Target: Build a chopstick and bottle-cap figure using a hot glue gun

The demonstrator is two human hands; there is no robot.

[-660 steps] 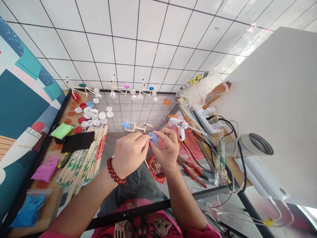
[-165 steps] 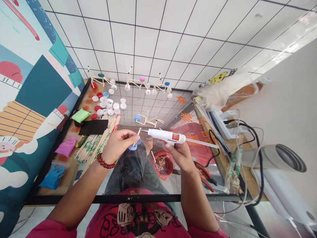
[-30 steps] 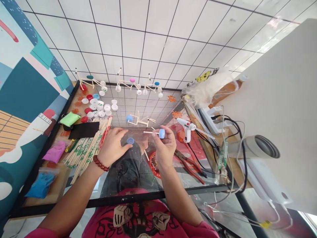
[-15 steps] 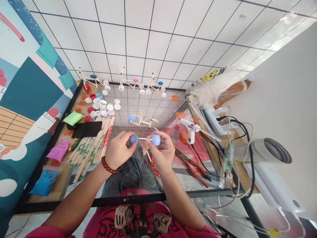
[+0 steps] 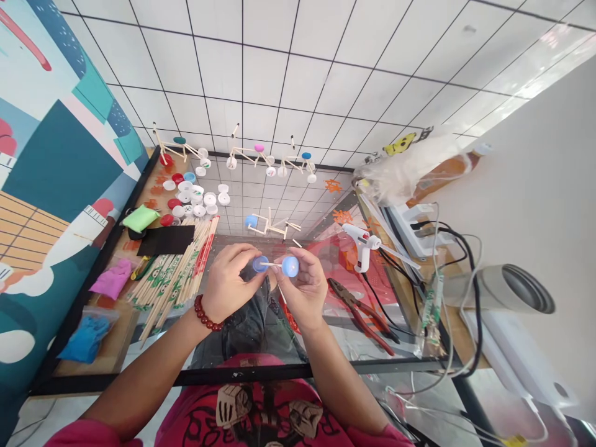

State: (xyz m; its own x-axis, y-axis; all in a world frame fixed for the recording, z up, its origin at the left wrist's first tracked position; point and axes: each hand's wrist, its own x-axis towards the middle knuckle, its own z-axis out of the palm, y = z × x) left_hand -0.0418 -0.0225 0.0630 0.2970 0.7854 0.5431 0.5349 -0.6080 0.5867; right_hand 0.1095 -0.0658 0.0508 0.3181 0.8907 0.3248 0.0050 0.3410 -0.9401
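Observation:
Between the fingers of my left hand (image 5: 227,282) is a blue bottle cap (image 5: 259,265), its hollow side showing. My right hand (image 5: 307,292) pinches a second blue bottle cap (image 5: 290,266) together with thin wooden sticks (image 5: 270,265). One stick's end reaches to the cap in my left hand and overlaps its opening; whether it touches the inside I cannot tell. Another stick points down below my right fingers. Just beyond my hands, a stick frame with a blue cap (image 5: 251,221) lies on the glass tabletop.
A white glue gun (image 5: 362,243) and red-handled pliers (image 5: 356,313) lie to the right, near cables. At left are chopsticks (image 5: 174,279), a black sheet (image 5: 166,240), clay bags (image 5: 112,277) and loose bottle caps (image 5: 196,197). Several stick models (image 5: 249,152) stand along the back edge.
My left and right hands have come closer together. The stick's end, formerly at the edge of the left cap, now overlaps its opening. The view has shifted slightly.

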